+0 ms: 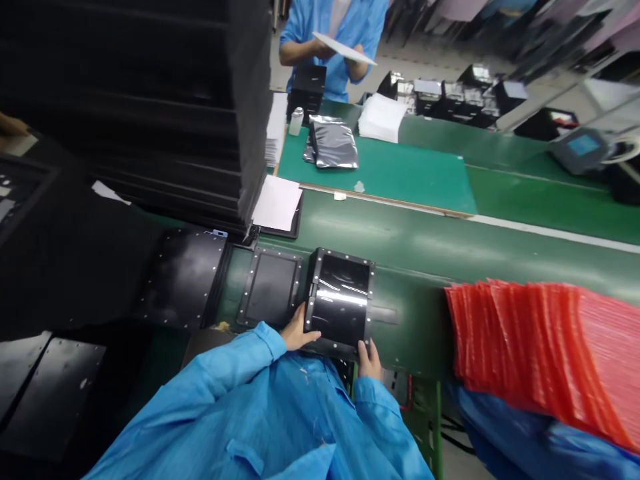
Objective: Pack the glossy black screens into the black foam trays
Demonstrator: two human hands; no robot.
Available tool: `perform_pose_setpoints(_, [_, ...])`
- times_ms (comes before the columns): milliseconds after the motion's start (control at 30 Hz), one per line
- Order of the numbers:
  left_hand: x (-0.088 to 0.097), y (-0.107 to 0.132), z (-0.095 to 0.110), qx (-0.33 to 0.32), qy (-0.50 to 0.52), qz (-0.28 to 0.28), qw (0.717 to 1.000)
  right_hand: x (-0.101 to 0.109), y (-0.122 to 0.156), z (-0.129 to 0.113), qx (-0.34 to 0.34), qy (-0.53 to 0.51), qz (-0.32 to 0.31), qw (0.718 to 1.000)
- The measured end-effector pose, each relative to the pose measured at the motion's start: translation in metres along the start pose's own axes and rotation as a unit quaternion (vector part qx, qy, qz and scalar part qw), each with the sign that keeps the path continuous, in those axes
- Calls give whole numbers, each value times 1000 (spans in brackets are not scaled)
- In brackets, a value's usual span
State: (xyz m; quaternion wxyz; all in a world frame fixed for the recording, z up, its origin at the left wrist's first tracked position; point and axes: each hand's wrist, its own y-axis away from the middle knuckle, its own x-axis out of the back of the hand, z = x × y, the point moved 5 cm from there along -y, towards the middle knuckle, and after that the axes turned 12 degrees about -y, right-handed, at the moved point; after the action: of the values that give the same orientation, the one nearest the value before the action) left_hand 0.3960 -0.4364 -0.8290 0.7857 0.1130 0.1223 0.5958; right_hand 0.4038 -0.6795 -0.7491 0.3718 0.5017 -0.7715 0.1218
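Observation:
A glossy black framed panel [340, 300] with small white studs along its rim lies on the green conveyor belt [450, 253] right in front of me. My left hand [297, 331] grips its near left corner, fingers curled on the edge. My right hand [370, 360] holds its near right corner from below. Both arms wear blue sleeves. A matching black frame [271, 288] lies just left of it on the belt, and a larger black plate [183, 277] lies further left.
A tall stack of black trays [150, 100] rises at the left. A fanned pile of red bags [545, 347] lies at the right. Across the belt, a person in blue holds a white sheet [345, 48] over a green mat [395, 173] with a silver bag [333, 143].

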Motion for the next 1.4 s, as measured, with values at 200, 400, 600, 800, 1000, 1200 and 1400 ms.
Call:
perform_pose_setpoints(200, [-21,11,-15,69,36,62,995,1,-12,16,-26,-102,-158,982])
perform_pose_setpoints(400, [16,-37,34,79,-11,160,984,-28,-61,-20,33,-118,-296,947])
perform_pose_setpoints(600, [71,-146,78,124,-58,254,957,-89,-165,-110,98,-158,-266,946])
perform_pose_setpoints(800, [64,-144,76,86,-70,249,962,-81,-172,-122,129,-175,-246,945])
perform_pose_setpoints(1000, [66,-147,81,172,-122,281,936,-93,-180,-122,93,-160,-271,945])
perform_pose_setpoints(1200, [0,-53,86,16,-373,199,906,-98,-181,-126,105,-154,-272,944])
perform_pose_setpoints(1400, [-51,24,55,-149,-400,-53,903,-86,-162,-151,328,-18,-213,920])
